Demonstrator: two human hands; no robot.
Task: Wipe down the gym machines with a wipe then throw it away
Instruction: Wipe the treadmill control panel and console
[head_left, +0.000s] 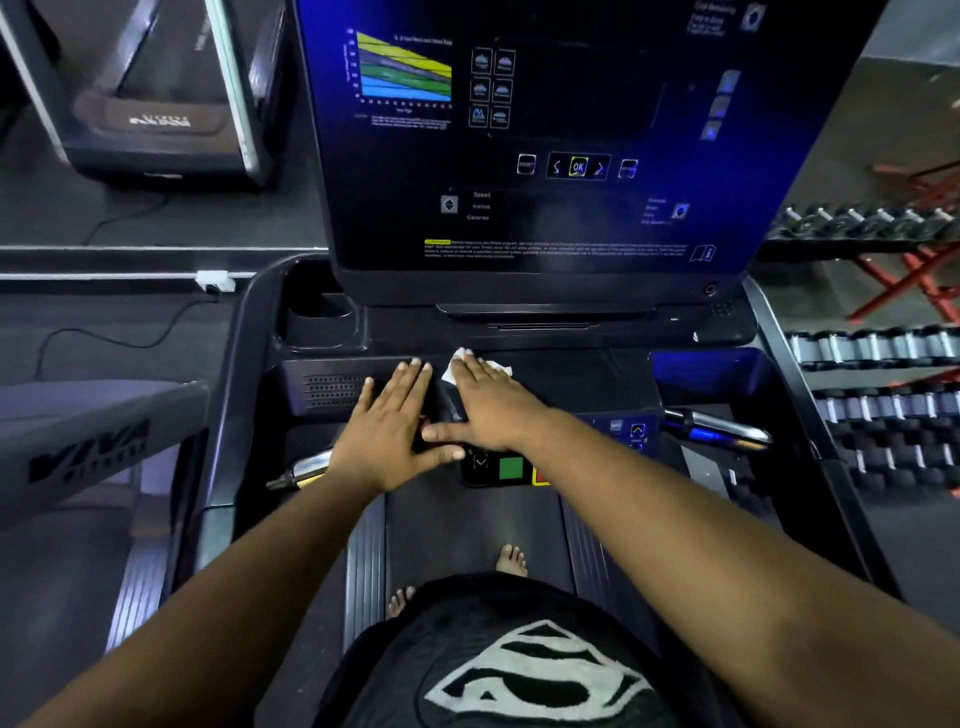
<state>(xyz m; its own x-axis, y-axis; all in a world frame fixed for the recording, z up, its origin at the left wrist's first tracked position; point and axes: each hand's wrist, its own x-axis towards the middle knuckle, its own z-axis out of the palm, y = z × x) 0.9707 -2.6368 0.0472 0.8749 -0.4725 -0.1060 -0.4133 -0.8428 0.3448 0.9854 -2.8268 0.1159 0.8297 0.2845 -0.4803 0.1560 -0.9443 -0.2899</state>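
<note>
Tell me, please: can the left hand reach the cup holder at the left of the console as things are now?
Probably yes. The left hand lies flat on the console shelf, holding nothing, and the cup holder sits just beyond it to the left with nothing between them. The right hand presses the wipe on the other side.

The wipe (480, 370) is showing white against the black treadmill console (587, 379). The display panel (545, 130) is glowing deep blue toward its edges and black at its middle, carrying a chart (405, 70) banded in yellow, green and blue at its upper left corner, and white lettering with a yellow-ringed OK button (578, 167). Near the console's front edge a green square button (510, 467) is sitting beside a red one edged in yellow (540, 475). The shirt (519, 670) is appearing black with a white shield emblem. At the right edge, the rack (914, 280) is showing red under black-and-silver dumbbells (872, 345).
</note>
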